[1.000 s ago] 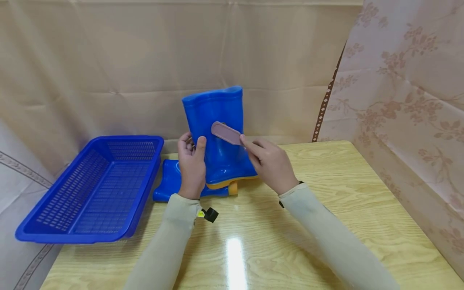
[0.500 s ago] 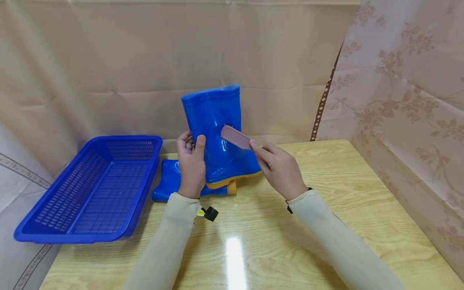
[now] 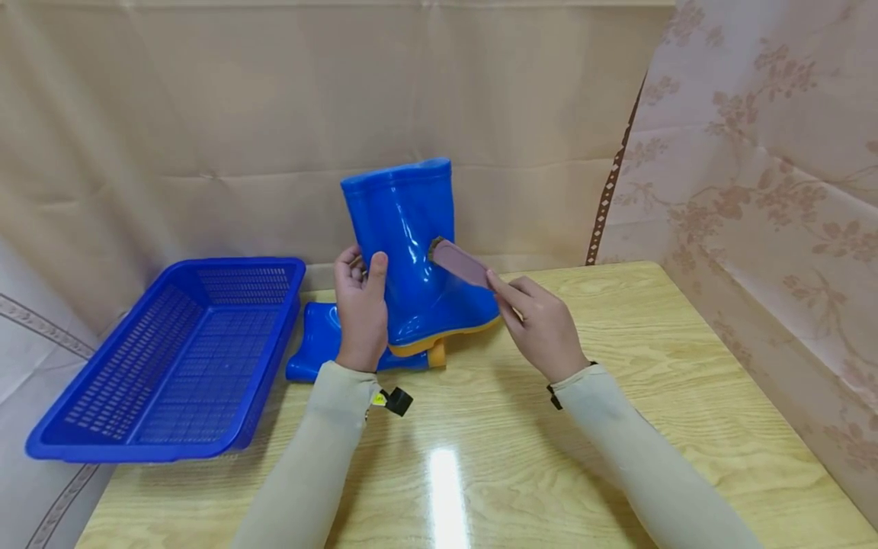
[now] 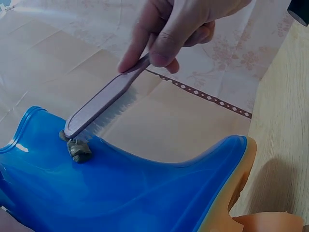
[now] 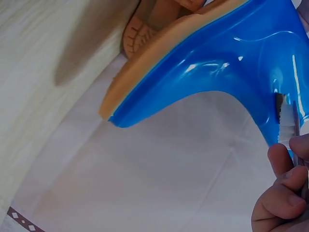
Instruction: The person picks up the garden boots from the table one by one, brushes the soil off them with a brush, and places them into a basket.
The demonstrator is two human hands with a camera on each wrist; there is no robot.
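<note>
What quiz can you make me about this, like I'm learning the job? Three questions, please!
1. Which hand holds the brush?
2. What colour is the sole of the held boot? A: green. B: yellow-orange. C: black.
3. True or false: the other boot lies on the table.

Key:
1. The right hand.
2. B.
3. True.

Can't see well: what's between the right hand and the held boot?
A bristle brush, its tip at a dark lump on the boot: left wrist view.
</note>
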